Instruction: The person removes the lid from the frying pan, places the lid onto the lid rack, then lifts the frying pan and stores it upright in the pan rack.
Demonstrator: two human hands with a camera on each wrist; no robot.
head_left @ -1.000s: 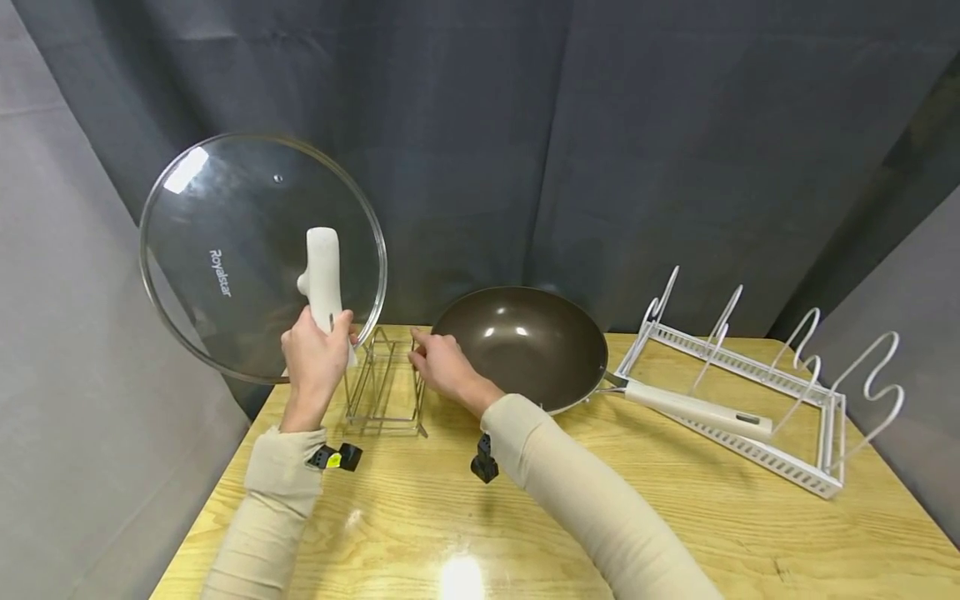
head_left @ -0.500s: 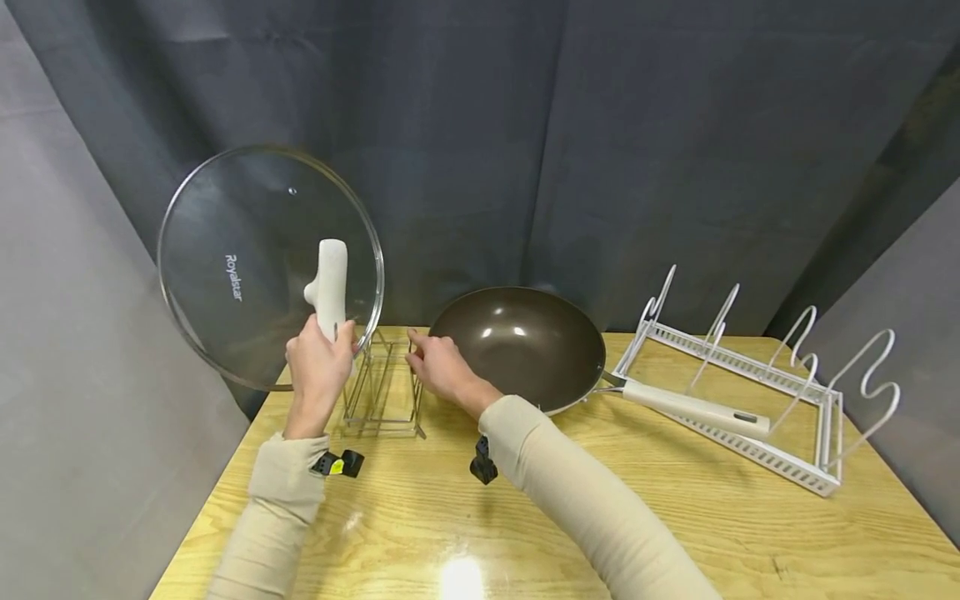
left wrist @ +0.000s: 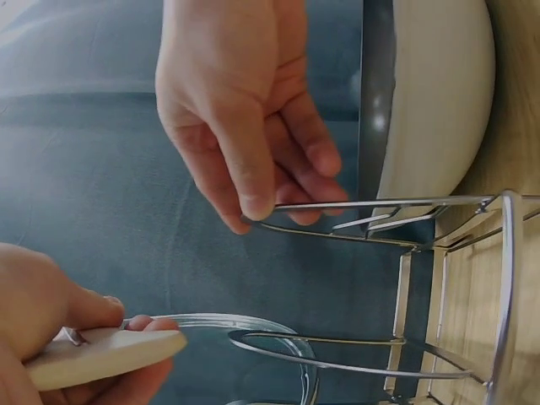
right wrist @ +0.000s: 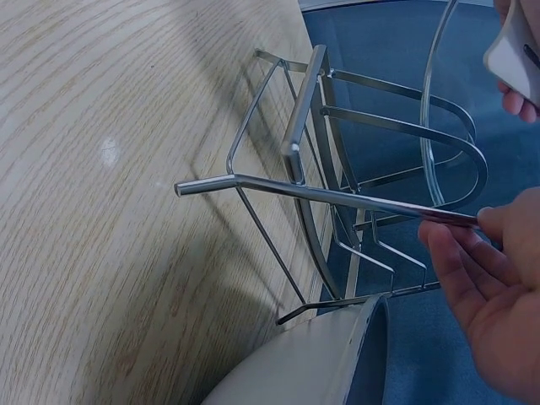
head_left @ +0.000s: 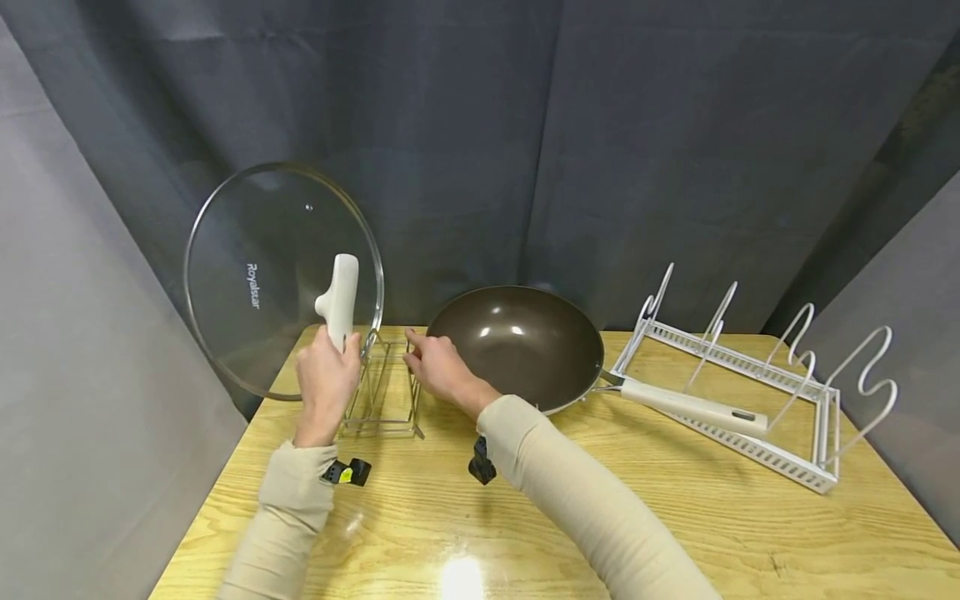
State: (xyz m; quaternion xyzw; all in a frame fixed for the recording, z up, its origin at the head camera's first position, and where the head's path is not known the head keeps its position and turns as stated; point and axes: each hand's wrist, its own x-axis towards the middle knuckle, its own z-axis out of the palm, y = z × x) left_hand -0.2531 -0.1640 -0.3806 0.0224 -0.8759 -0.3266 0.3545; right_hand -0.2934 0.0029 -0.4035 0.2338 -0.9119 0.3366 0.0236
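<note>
My left hand [head_left: 327, 382] grips the white handle [head_left: 342, 292] of a large round glass lid [head_left: 243, 225], held up on edge at the left. The lid's lower right rim overlaps a small metal wire rack [head_left: 380, 429] in the head view. With thumb and fingers, my right hand [head_left: 447, 371] pinches the top of the rack's right-hand wire loop. In the right wrist view, that pinch is on the upper end of a rack wire [right wrist: 363, 201]. The left wrist view shows the lid rim [left wrist: 304, 359] behind the rack's other loop [left wrist: 337, 367].
A dark-lined wok [head_left: 517, 346] sits directly right of the rack, its pale handle [head_left: 690, 407] pointing right across a white rack [head_left: 780, 460] with curved wire dividers. All stand on a wooden table [head_left: 420, 517]. A dark grey curtain [head_left: 450, 125] hangs behind.
The lid in my left hand has moved right and down, nearer the wire rack. My right hand stays at the rack's loop; the whole head view shifts slightly.
</note>
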